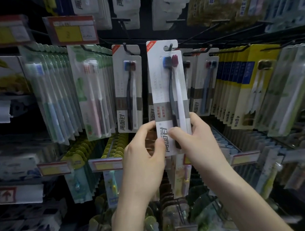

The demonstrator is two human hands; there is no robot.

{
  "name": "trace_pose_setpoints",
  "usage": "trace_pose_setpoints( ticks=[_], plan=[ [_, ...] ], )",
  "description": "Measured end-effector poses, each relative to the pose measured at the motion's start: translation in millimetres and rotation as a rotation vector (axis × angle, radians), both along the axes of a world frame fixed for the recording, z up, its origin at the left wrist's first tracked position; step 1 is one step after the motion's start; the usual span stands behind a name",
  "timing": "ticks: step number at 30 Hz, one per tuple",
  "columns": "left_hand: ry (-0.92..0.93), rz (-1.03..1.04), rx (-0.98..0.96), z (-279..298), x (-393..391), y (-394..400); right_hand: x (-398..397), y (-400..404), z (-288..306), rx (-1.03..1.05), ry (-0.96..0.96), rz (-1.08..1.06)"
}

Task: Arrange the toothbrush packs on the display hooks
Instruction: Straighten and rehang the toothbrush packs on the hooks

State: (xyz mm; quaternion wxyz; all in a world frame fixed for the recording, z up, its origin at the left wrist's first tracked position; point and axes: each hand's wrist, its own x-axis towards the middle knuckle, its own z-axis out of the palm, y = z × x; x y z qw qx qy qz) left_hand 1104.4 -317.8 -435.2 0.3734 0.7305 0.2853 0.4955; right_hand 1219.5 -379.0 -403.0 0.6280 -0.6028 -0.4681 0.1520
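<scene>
A white twin toothbrush pack (168, 89) is held upright at the centre of the display wall. One dark brush and one white brush are sealed under its blister, with a blue head and a maroon head side by side near the top. The hang hole at its upper edge is set over the upturned tip of a black display hook (170, 46); how far the pack is threaded onto the hook cannot be told.

The lower end of the pack is gripped by both hands. The left hand (143, 151) is placed at the lower left edge, with the thumb pressed on the printed front and the fingers curled behind the card. The right hand (198, 141) is placed at the lower right edge, with the thumb laid across the front and the fingers wrapped round the right edge.

Just left of it, a matching pack (128, 91) is hung on its own hook. Further matching packs (206, 83) are hung to the right, partly hidden. Green-carded packs (58, 103) are ranged toward the left edge of the wall and yellow-and-blue packs (235, 85) toward the right edge. A red-and-yellow price tag (71, 30) is mounted above left.
</scene>
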Motion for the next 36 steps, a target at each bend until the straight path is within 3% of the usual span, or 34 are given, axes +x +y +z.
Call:
trace_pose_setpoints(
  ticks=[9,30,36],
  plan=[
    [-0.106,-0.135,0.005,11,-1,-9,-7,-18,0,0.088,0.014,0.053],
    [-0.108,-0.238,0.01,10,40,-33,25,-53,-37,0.218,0.244,-0.035],
    [-0.132,-0.243,0.012,10,50,-38,34,-59,-38,0.237,0.177,-0.069]
  ],
)
